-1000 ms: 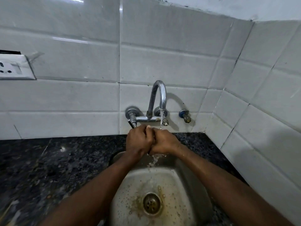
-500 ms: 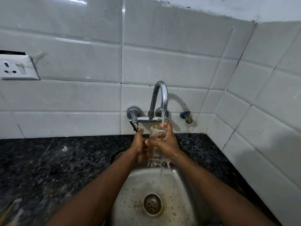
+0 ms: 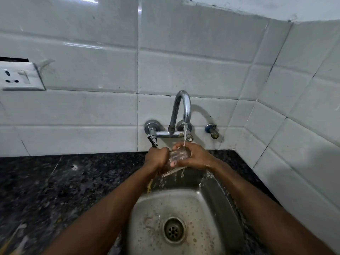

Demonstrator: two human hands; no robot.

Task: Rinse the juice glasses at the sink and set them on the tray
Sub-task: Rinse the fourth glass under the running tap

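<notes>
A clear juice glass (image 3: 178, 157) lies tilted on its side between both hands, under the running stream from the chrome tap (image 3: 181, 112). My right hand (image 3: 196, 157) grips the glass from the right, fingers curled over its top. My left hand (image 3: 157, 157) holds the glass's other end from the left, fingers curled. Water spills off the glass into the steel sink (image 3: 217, 203) below. No tray is in view.
Dark speckled granite counter (image 3: 55, 190) spreads left of the sink and runs narrow along its right. White tiled walls close in behind and on the right. A wall socket (image 3: 20, 76) sits at far left. The drain (image 3: 173, 230) lies at the basin's middle.
Half a second ago the glass stood upright under the stream in my right hand; now it is tipped on its side with both hands around it, and water pours out.
</notes>
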